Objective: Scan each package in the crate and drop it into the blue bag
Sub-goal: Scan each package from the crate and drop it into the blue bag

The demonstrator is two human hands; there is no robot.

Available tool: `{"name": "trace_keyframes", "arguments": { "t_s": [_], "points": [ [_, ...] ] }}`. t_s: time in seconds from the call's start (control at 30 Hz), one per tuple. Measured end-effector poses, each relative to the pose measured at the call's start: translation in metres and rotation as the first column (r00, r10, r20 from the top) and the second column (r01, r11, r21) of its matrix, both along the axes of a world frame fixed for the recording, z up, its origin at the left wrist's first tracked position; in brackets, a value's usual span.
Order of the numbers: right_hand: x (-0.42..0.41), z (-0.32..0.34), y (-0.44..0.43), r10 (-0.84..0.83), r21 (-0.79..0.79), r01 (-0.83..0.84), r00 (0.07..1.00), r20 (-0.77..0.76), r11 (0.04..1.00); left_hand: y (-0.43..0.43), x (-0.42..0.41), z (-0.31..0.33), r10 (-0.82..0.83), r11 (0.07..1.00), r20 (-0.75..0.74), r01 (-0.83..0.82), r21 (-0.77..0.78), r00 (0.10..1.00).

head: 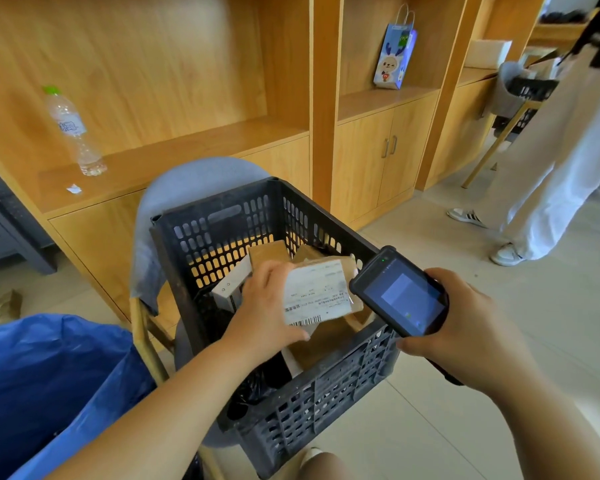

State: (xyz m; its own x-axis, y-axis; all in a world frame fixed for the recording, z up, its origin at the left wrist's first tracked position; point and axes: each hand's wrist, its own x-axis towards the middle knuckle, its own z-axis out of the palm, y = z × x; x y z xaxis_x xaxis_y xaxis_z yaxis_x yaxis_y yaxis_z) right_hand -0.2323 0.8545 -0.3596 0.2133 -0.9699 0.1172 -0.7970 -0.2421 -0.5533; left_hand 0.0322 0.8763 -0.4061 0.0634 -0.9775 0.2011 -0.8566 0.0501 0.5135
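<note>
over the crate, left hand grips a labelled package.

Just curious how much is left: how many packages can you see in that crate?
4 visible: the labelled package held in the left hand, a white box beside it, and two brown boxes behind. More may be hidden underneath.

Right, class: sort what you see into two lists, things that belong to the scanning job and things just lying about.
Job:
- left hand holding labelled package
- right hand holding scanner
- crate
- blue bag

Lying about:
- water bottle
- gift bag
- scrap of paper
</note>
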Motion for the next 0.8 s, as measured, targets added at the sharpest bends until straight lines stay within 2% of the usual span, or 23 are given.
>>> {"name": "trace_keyframes", "arguments": {
  "t_s": [0.13,0.23,0.3,0.4,0.5,0.6,0.8],
  "points": [
    [-0.007,-0.002,-0.001,-0.037,0.027,0.037,0.999,0.006,0.999,-0.008,-0.008,-0.008,-0.118,0.987,-0.175,0.135,0.089,0.978],
    [-0.013,-0.004,-0.002,-0.057,0.052,0.057,0.998,0.012,0.997,-0.013,-0.012,-0.013,-0.117,0.984,-0.281,0.15,0.099,0.953],
    [-0.016,-0.004,-0.003,-0.066,0.061,0.065,0.998,0.012,0.996,-0.018,-0.014,-0.014,-0.079,0.985,-0.318,0.122,0.12,0.945],
    [-0.02,-0.004,-0.004,-0.078,0.077,0.077,0.997,0.011,0.994,-0.025,-0.011,-0.016,-0.016,0.965,-0.369,0.111,0.238,0.929],
    [-0.022,-0.004,-0.005,-0.088,0.07,0.088,0.996,-0.008,0.994,-0.027,-0.008,-0.021,-0.023,0.95,-0.346,0.128,0.284,0.938],
    [-0.02,-0.003,-0.005,-0.086,0.044,0.088,0.995,-0.045,0.995,-0.024,-0.005,-0.023,0.043,0.971,-0.35,0.043,0.235,0.936],
    [-0.008,0.002,0.003,-0.04,0.035,0.042,0.997,-0.069,0.999,-0.001,0.007,-0.01,0.094,0.995,-0.186,-0.099,-0.016,0.978]
  ]
}}
